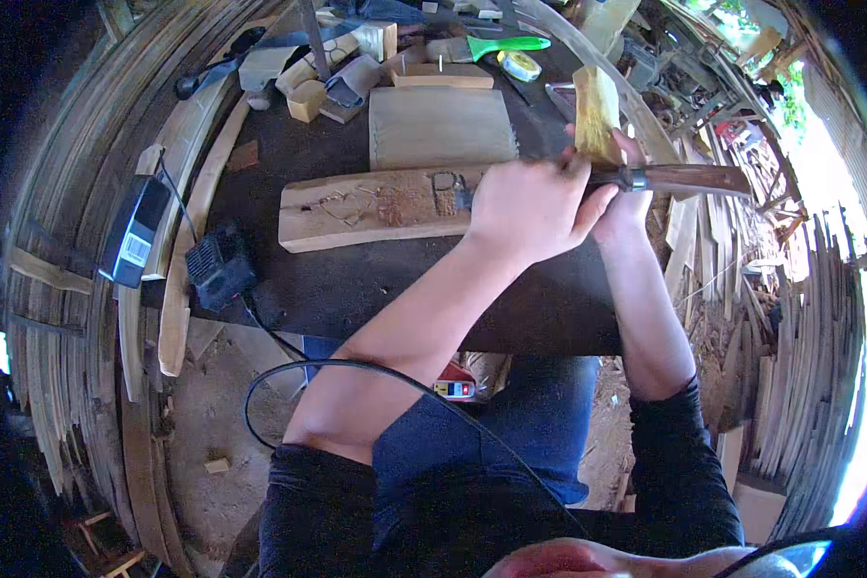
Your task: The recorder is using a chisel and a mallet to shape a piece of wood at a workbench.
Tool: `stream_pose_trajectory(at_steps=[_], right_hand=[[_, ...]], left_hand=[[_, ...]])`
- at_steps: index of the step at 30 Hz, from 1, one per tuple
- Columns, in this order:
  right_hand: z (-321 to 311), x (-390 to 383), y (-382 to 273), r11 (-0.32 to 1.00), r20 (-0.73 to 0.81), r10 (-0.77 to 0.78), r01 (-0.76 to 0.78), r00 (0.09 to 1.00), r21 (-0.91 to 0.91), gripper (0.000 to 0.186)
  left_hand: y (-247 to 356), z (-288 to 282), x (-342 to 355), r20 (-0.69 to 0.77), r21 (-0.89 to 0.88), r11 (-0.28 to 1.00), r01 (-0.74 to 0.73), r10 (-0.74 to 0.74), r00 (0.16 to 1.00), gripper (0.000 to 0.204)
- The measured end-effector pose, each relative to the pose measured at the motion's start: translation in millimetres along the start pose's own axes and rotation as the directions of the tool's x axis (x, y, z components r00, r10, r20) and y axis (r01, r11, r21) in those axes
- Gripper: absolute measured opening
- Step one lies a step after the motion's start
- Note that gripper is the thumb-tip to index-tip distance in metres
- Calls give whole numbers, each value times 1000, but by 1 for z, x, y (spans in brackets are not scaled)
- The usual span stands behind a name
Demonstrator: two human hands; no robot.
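A pale plank [356, 205] lies across the dark table, with carved outlines and wood shavings on its face. My left hand [525, 207] is closed around the metal part of a chisel [694, 179] and lies over the plank's right end. The chisel's brown wooden handle, with a metal ferrule, points right; its blade end shows just left of my fist, beside a carved rectangle. Partly behind the chisel, my right hand [624, 207] has its fingers around a yellowish wooden block [597, 111], which stands up from the grip. The block's lower end is hidden.
Behind the plank lie a wide board [441, 127], a green-handled brush [506, 44], a tape roll [520, 65] and wood offcuts [306, 100]. A black cabled device [220, 268] sits at the table's left edge, near long strips [202, 231]. A black cable [395, 371] loops over my left arm.
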State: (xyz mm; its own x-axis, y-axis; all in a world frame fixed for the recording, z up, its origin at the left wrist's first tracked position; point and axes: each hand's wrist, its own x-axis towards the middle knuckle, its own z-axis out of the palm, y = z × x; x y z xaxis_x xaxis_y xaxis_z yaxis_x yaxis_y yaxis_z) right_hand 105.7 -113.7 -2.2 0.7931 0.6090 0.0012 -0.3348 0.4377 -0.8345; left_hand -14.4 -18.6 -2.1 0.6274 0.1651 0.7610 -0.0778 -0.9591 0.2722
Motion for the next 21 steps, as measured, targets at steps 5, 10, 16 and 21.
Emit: stream_pose_trajectory(at_steps=[5,10,16,21], right_hand=[[-4,3,2,1000,-2,-21,21,1000,11,53],[-1,-1,-1,999,-7,-11,11,1000,-34,52],[-1,4,0,1000,-21,8,-9,1000,-25,56],[0,9,4,999,-64,-28,30,998,30,54]], left_hand=[[5,-2,-3,8,-19,999,27,-27,1000,45],[10,-3,-4,63,2,999,46,-46,997,47],[6,6,-1,56,10,1000,14,-14,998,47],[0,11,2,74,-14,998,53,-52,996,47]])
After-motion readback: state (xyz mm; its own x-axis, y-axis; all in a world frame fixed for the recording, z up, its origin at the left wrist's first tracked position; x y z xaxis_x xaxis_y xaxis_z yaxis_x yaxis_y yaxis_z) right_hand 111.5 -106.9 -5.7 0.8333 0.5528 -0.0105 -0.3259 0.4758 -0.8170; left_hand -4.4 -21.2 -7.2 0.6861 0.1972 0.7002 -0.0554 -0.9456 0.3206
